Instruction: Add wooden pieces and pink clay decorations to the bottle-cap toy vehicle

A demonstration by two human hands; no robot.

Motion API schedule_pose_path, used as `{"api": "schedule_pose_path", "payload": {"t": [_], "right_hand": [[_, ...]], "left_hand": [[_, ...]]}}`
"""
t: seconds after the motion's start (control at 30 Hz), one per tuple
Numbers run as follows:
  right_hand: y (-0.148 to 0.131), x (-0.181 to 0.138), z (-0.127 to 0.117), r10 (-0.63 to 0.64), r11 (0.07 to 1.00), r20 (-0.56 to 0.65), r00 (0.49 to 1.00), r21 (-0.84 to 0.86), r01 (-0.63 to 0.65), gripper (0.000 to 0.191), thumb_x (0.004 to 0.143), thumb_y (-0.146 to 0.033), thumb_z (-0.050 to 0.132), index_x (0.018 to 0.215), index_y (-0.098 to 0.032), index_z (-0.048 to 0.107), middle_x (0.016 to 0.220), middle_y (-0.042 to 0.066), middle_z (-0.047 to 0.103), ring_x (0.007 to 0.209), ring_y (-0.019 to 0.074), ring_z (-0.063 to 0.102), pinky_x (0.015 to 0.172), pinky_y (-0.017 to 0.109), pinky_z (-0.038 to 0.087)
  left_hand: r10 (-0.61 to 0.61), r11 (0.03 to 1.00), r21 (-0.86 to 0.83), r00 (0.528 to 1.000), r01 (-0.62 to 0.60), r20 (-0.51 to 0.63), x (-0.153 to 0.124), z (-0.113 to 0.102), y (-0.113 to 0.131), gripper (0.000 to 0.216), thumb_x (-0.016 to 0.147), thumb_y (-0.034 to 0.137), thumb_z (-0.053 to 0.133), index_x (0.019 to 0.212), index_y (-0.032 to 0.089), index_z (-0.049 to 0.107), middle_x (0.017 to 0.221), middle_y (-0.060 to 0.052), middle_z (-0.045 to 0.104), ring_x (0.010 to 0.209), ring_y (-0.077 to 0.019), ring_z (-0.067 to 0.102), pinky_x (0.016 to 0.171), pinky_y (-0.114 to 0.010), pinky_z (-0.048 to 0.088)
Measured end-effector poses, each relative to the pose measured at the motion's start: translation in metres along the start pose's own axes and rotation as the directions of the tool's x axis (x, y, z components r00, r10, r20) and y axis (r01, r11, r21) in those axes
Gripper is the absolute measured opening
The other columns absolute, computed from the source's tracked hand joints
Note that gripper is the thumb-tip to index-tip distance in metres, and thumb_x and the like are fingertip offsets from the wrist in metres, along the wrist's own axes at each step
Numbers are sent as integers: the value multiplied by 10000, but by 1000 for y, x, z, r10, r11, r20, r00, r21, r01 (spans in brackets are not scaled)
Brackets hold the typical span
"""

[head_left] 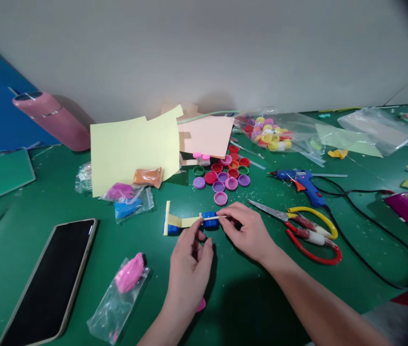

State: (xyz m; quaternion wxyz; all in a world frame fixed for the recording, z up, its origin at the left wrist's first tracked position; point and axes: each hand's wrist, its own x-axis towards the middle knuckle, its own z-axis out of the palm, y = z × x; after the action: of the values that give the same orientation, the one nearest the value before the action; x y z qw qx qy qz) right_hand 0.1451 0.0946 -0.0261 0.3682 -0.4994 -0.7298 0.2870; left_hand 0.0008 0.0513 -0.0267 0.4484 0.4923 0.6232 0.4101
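A small model of blue bottle caps and a pale yellow paper strip (190, 222) lies on the green table in front of me. A thin pale stick (211, 218) lies across its right blue cap (210, 223). My right hand (247, 233) pinches the stick's right end between thumb and forefinger. At the stick's left end, my left hand (191, 262) touches the strip with its forefinger, thumb held apart and the other fingers curled. Another blue cap (172, 228) sits at the model's left end, with a yellow crosspiece (166, 217) over it.
Loose coloured caps (221, 177) lie beyond my hands. Scissors (293, 226) and a blue glue gun (299, 182) with a trailing cord are on the right. To the left are a phone (50, 278), bagged pink clay (130, 274), yellow paper (133, 149) and a pink bottle (55, 120).
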Motion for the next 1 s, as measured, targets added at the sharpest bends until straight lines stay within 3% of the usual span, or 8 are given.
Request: {"api": "schedule_pose_path", "payload": {"t": [1.0], "right_hand": [[2,0,1,4,1000,15,1000,8,-4,153,806,-141,499,900,-174,615,801,37,575,661,128,550,604,231,452]], "left_hand": [[-6,1000,5,1000,6,24,1,0,0,397,777,271,504,1152,146,477,828,-26,524,708,-146,525,613,-256,425]]}}
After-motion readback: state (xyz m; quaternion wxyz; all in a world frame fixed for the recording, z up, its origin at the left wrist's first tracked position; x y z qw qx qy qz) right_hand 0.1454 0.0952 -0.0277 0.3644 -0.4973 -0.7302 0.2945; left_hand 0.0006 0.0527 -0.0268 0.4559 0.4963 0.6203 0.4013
